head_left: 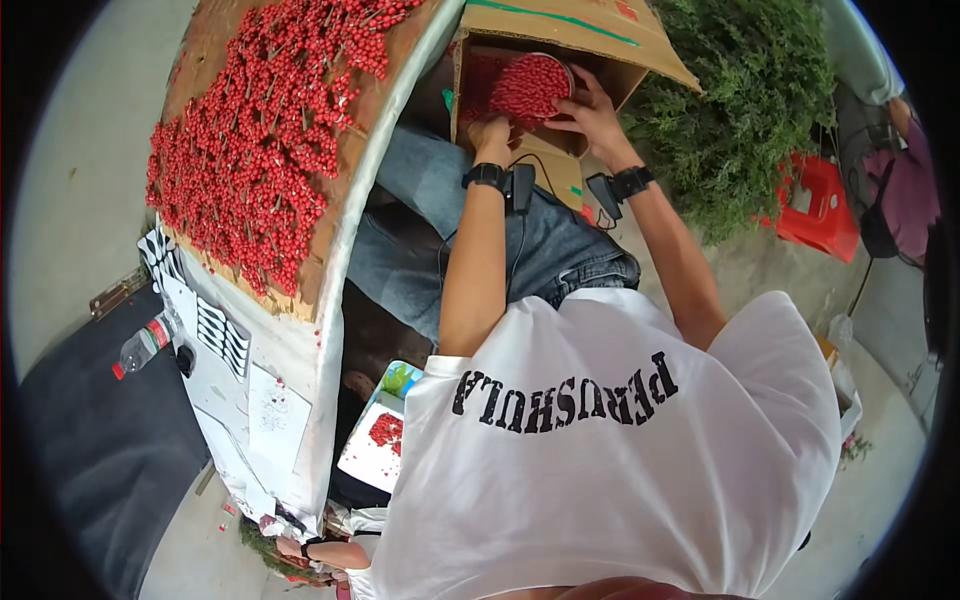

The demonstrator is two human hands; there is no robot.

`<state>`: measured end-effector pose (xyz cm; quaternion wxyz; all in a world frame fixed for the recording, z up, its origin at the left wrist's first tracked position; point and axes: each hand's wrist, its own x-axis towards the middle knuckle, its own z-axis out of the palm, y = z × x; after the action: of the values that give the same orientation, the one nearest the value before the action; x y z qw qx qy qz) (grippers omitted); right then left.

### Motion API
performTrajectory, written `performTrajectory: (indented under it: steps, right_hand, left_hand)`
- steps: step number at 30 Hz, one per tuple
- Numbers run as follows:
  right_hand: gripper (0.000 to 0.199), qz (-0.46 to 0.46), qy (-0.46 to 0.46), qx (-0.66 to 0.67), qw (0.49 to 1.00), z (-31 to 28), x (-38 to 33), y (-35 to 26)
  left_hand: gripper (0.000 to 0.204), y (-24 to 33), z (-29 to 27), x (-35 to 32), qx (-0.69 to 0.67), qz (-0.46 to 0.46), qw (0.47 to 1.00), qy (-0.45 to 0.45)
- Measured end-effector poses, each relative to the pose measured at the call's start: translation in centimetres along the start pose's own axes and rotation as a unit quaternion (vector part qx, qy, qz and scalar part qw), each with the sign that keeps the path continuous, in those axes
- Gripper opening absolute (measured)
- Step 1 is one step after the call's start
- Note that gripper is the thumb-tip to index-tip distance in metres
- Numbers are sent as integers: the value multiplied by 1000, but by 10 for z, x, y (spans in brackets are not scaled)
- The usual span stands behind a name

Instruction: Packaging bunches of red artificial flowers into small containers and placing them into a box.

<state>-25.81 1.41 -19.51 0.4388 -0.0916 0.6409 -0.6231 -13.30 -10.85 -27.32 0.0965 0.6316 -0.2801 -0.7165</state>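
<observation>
A round, pale-rimmed bowl (571,80) heaped with loose red berries (528,88) is tilted inside the mouth of an open cardboard box (627,78). My right hand (594,118) grips the bowl's right side, thumb and fingers around the rim. At the lower left edge of the bowl is my left hand (490,134), closed against it, with its fingertips partly hidden. More red berries lie deeper in the box, behind the bowl. Each wrist wears a black strap with a small device.
Left of me, a table (413,62) carries a large pile of red berry sprigs (265,150). Green foliage (735,105) and a red plastic stool (820,212) stand to the right. A plastic bottle (148,343), a white tray (365,460) with berries, and another person's arm (335,553) are at left.
</observation>
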Motion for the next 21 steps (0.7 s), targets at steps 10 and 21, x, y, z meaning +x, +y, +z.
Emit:
performTrajectory:
  steps: [10,21]
  right_hand:
    - [79,-17,56,23,998,-7,9,-6]
    - [74,-191,119,-279,933,10,12,1]
  left_hand:
    - [13,-2,-2,-4,-2,-6,1000,18]
    - [16,-1,-4,-10,-4,-6,1000,15]
